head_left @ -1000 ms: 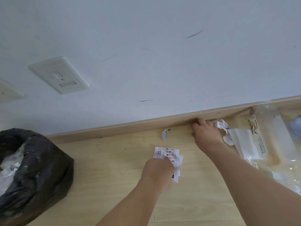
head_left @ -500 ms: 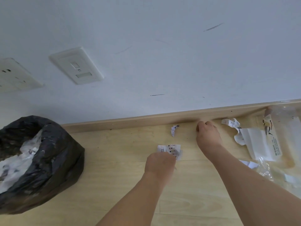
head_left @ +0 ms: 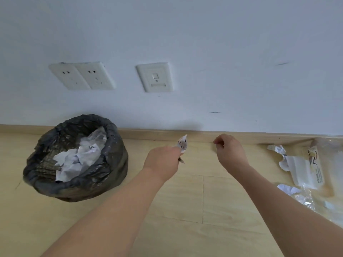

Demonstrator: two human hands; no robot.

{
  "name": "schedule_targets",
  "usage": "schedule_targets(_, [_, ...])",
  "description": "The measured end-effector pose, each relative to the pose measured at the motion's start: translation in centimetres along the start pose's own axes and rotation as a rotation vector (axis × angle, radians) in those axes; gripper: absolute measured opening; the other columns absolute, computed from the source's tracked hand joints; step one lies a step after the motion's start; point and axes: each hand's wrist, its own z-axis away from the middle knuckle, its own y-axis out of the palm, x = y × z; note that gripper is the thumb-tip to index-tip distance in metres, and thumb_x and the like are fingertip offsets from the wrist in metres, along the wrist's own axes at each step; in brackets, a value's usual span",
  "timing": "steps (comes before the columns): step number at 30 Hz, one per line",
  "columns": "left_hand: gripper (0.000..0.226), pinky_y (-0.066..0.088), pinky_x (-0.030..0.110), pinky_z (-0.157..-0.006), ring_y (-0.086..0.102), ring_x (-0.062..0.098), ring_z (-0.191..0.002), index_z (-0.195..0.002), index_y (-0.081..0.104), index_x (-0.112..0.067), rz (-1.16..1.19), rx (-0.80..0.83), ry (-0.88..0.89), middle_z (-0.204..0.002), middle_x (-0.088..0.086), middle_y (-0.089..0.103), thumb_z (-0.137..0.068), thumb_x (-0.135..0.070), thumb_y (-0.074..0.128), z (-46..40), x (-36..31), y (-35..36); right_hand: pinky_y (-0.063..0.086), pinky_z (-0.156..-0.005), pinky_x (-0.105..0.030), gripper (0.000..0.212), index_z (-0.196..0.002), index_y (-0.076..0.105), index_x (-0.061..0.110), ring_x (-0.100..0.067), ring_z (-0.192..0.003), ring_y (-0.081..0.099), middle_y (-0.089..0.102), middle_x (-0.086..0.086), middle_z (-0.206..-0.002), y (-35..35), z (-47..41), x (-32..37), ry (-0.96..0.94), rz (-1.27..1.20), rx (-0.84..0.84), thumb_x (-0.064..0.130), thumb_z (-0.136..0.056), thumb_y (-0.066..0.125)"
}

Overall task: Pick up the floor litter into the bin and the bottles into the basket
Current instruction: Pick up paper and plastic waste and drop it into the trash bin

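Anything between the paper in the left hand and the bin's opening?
Nothing visible. The left hand grips the printed paper to the right of the black-lined bin; only bare floor lies between them, and the bin's mouth is open, with paper already inside.

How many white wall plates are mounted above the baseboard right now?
2: a wide white double-socket plate above the black-bagged bin, and a smaller white switch-style plate to its right. Others may lie outside the view.
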Motion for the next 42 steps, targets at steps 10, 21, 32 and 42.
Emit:
schedule_targets(10, [0.012,0.032,0.03,-0.053,0.046,0.018,-0.063,-0.096,0.054,-0.014,0.205,-0.347,-0.229,-0.075,-0.003,0.05,-0.098,-0.019,0.043,8.8,19.2,-9.4,0.042,-0.063,-0.022,0.023,-0.099,0.062,0.019,-0.015,-0.083,0.056,0.059,0.007,-0.096,5.4,6.6,25.2,-0.128,-0.307,0.066,0.008,-0.094,0.043])
schedule_targets(21, [0.016,0.045,0.03,-0.075,0.056,0.021,-0.089,-0.107,0.058,-0.015,0.132,-0.12,-0.306,-0.1,0.005,0.064,-0.095,-0.023,0.051,12.9,30.8,-2.3,0.052,-0.078,-0.033,0.029,-0.104,0.064,0.02,-0.021,-0.09,0.061,0.062,-0.002,-0.109,18.4,8.0,34.4,-0.253,0.169,0.277,0.006,-0.091,0.042])
schedule_targets(32, [0.006,0.034,0.037,-0.09,0.049,0.027,-0.102,-0.09,0.05,-0.017,0.123,-0.362,-0.26,-0.102,0.002,0.058,-0.085,-0.017,0.045,7.0,26.8,-6.0,0.048,-0.086,-0.023,0.03,-0.106,0.07,0.02,-0.014,-0.099,0.063,0.071,0.002,-0.103,15.3,5.4,31.7,-0.249,-0.018,0.243,0.006,-0.091,0.048])
schedule_targets(42, [0.019,0.039,0.039,-0.066,0.049,0.031,-0.079,-0.098,0.056,-0.006,0.402,-0.435,0.096,-0.09,0.01,0.054,-0.084,-0.007,0.043,-3.4,8.6,-1.7,0.042,-0.085,-0.03,0.039,-0.129,0.05,0.015,-0.021,-0.109,0.052,0.052,-0.003,-0.127,0.9,2.4,8.4,0.163,0.176,-0.09,0.016,-0.089,0.049])
